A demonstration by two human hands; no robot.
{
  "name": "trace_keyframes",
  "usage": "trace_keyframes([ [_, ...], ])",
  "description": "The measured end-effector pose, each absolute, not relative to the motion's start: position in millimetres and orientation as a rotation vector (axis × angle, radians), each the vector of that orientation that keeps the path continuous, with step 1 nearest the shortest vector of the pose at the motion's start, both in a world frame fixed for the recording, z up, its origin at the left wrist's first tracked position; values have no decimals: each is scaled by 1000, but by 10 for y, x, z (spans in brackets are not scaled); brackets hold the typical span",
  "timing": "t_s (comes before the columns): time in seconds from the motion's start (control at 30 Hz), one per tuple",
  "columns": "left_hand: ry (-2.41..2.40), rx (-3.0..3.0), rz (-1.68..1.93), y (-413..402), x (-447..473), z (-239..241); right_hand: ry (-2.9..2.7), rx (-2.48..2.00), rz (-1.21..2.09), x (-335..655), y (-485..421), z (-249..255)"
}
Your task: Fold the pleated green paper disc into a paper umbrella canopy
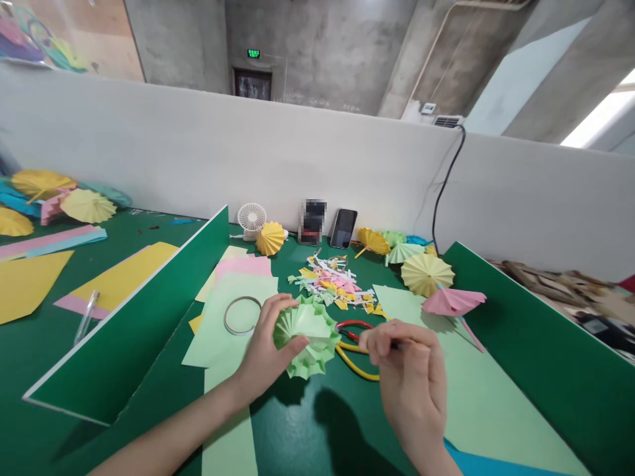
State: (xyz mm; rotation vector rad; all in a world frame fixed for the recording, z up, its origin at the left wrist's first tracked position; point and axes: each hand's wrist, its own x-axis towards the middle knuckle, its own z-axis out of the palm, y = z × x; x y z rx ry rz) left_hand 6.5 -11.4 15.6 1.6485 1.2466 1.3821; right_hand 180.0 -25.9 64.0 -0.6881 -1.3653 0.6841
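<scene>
My left hand is closed round a light green pleated paper umbrella top, held just above the green table. My right hand is pinched shut on a thin stick-like thing I can barely see, to the right of the green paper piece. Red and yellow scissors lie on the table between the two hands. A roll of clear tape rests on light green paper sheets to the left of my left hand.
A pile of coloured paper scraps lies behind the hands. Finished paper umbrellas: yellow, pink, yellow. A small white fan and a phone stand by the white wall. Green dividers flank the workspace.
</scene>
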Motion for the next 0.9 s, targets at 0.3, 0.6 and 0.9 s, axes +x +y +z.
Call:
trace_keyframes([
  [0.3,1212,1731,1353,-131,87,166,-2200,-859,-112,1790,-201,573],
  [0.6,1213,1738,1333,-143,89,168,-2241,-871,-73,1753,-190,534],
  [0.9,1216,1759,1312,-149,91,172,-2256,-880,111,1752,-177,550],
])
